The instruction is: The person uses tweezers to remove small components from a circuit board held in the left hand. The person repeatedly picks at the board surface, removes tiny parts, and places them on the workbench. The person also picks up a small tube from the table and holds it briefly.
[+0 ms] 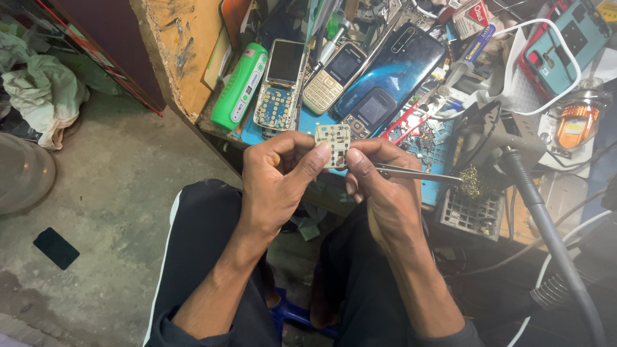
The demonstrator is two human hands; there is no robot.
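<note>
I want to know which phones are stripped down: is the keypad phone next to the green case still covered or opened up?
Opened up. The phone beside the green case shows bare blue circuit board where keys belong.

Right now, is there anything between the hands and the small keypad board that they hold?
Nothing visible. The left hand and right hand both pinch the small keypad board directly with their fingertips. The tweezers lie in the right hand, pointing away from the board.
</note>
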